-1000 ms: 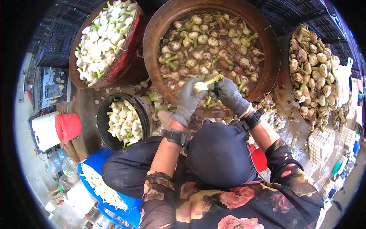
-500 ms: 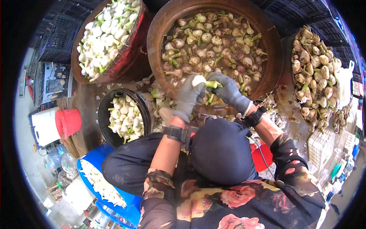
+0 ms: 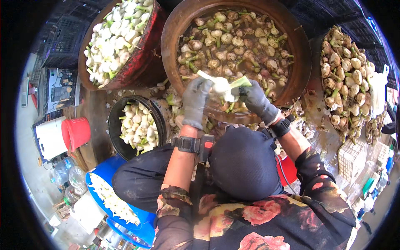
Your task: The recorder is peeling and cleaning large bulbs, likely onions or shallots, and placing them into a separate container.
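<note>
My left hand (image 3: 196, 100), in a grey glove, holds a white garlic bulb (image 3: 221, 86) over the near side of a large round basin (image 3: 177, 25). From the bulb, a pale strip sticks out to the upper left and a green stem (image 3: 241, 82) to the right. My right hand (image 3: 259, 101), also gloved, is closed at the stem end. A small dark piece (image 3: 238, 91) shows by its fingertips; what it is I cannot make out. Unpeeled garlic bulbs (image 3: 237, 41) float in brown water in the basin.
A red tub (image 3: 152, 46) of white garlic stands at the far left. Nearer are a black bucket (image 3: 111, 125) of garlic and a blue barrel (image 3: 146, 223) with pale trimmings. Dirty garlic (image 3: 346, 79) is heaped at the right, beside a white crate (image 3: 352, 160). Peelings litter the floor.
The bulb has tilted, and pale skin or stem now spreads out to both sides of it. My hands have moved slightly apart, the right one a little to the right.
</note>
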A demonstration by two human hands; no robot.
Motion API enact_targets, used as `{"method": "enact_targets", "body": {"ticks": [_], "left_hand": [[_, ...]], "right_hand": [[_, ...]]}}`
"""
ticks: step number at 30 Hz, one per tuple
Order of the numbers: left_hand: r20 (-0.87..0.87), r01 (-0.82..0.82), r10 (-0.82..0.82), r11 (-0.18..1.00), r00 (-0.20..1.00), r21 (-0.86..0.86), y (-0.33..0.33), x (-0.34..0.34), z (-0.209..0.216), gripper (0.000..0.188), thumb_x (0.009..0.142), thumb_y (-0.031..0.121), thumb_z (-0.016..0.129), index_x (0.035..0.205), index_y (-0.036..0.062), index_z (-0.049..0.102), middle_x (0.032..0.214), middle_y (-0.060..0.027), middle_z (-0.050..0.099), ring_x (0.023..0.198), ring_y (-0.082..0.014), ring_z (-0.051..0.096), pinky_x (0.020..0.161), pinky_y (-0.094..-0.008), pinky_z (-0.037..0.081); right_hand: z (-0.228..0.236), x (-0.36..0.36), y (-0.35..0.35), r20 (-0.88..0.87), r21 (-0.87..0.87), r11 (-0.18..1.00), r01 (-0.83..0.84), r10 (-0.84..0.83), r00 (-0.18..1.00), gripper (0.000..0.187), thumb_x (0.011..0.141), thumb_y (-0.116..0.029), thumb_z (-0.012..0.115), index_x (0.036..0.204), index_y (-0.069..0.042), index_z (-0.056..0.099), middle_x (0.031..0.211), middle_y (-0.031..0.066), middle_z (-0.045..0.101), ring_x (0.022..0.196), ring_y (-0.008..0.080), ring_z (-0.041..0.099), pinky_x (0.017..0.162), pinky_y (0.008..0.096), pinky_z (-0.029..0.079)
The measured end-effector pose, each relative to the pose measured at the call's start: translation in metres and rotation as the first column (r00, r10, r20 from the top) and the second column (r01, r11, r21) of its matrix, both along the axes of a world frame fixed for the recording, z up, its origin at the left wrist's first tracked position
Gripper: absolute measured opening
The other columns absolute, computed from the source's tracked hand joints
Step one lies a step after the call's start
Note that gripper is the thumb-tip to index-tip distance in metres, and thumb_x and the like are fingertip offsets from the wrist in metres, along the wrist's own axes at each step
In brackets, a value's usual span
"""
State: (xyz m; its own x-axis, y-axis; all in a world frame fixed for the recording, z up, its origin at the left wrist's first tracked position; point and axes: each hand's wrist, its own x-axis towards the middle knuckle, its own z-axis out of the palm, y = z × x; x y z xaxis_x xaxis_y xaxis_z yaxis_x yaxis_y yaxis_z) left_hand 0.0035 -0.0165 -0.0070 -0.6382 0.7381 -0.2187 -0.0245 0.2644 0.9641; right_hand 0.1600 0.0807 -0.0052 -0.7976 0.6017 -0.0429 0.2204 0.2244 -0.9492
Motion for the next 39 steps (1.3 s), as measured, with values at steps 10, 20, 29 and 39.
{"method": "enact_targets", "body": {"ticks": [10, 20, 29, 39], "left_hand": [[0.295, -0.166, 0.182, 0.983, 0.938, -0.078, -0.002, -0.003, 0.003, 0.018, 0.076, 0.017, 0.062, 0.079, -0.0004, 0.059, 0.062, -0.0013, 0.057, 0.047, -0.0078, 0.051, 0.042, -0.0198, 0.042], [-0.128, 0.129, -0.157, 0.971, 0.979, -0.2, 0.012, 0.022, 0.018, 0.01, 0.074, 0.01, 0.061, 0.079, 0.0008, 0.062, 0.064, -0.0006, 0.058, 0.053, -0.0041, 0.048, 0.047, -0.0188, 0.039], [0.198, 0.117, -0.151, 0.978, 0.969, 0.171, 0.001, 0.003, 0.016, 0.011, 0.079, 0.01, 0.057, 0.084, 0.0019, 0.06, 0.075, -0.0019, 0.06, 0.061, -0.0068, 0.054, 0.055, -0.0189, 0.045], [-0.255, 0.17, -0.189, 0.981, 0.948, -0.096, 0.006, 0.014, 0.002, 0.008, 0.072, 0.003, 0.06, 0.08, 0.0012, 0.06, 0.074, -0.0021, 0.058, 0.064, -0.0092, 0.054, 0.058, -0.0211, 0.043]], "right_hand": [[0.004, 0.016, 0.025, 0.092, -0.557, 0.725, 0.405, -0.43, 0.898, 0.019, 0.077, -0.004, 0.052, 0.095, 0.001, 0.055, 0.087, 0.0077, 0.06, 0.076, 0.0152, 0.058, 0.07, 0.0241, 0.046], [0.01, -0.027, 0.002, 0.423, 0.389, 0.918, -0.074, -0.107, 0.9, 0.037, 0.064, -0.016, 0.062, 0.099, -0.012, 0.053, 0.087, 0.0135, 0.057, 0.083, 0.0301, 0.056, 0.074, 0.0361, 0.044], [-0.028, 0.016, 0.03, 0.404, 0.296, 0.939, 0.177, -0.291, 0.867, 0.028, 0.069, -0.016, 0.06, 0.096, -0.011, 0.054, 0.079, 0.0132, 0.061, 0.072, 0.0293, 0.059, 0.061, 0.0335, 0.046], [0.013, -0.025, -0.002, 0.531, 0.259, 0.965, -0.042, -0.106, 0.841, 0.031, 0.066, -0.017, 0.059, 0.096, -0.01, 0.053, 0.093, 0.0147, 0.056, 0.09, 0.03, 0.053, 0.077, 0.037, 0.041]]}}
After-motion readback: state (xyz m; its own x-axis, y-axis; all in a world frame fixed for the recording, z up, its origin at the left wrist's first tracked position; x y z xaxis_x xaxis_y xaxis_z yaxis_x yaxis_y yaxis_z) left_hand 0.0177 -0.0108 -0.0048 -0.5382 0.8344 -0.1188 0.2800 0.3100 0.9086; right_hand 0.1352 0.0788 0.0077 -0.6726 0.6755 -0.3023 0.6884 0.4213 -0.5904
